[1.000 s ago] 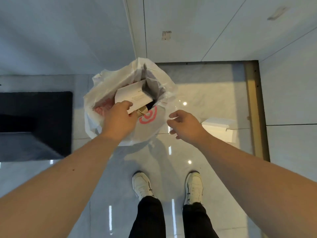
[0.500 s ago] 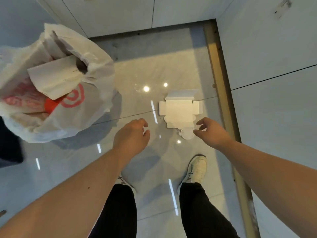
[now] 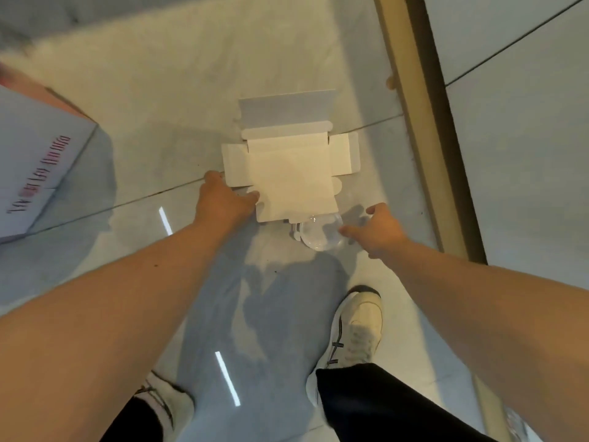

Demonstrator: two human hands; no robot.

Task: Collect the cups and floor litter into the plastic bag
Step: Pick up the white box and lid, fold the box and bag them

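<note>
The flattened white carton [image 3: 291,173] lies open on the glossy floor [image 3: 178,100], flaps spread, and tucked just under its near edge sits a clear plastic lid [image 3: 318,232], partly covered by the card. Your left hand [image 3: 223,202] is down at the carton's near-left corner, fingertips touching the flap edge, loosely spread and not closed on anything yet. Your right hand [image 3: 379,232] comes in from the other side, open and relaxed, one finger touching or almost touching the lid's rim; nothing gripped there either.

Here is the risk as I read it: card lying flat on polished tile gives your fingers no edge to get under, so a push from the left may just slide the carton away and drag the lid with it. The lid is see-through and slick, so a pinch at its rim could flick it off across the floor. Lift the carton first and the lid may drop free.

The plastic bag [image 3: 35,161] sits at the far left edge, only partly in view and blurred, well apart from both pieces, so you face a carry. Your shoe [image 3: 358,330] stands near the lid; mind you do not step on it.
</note>
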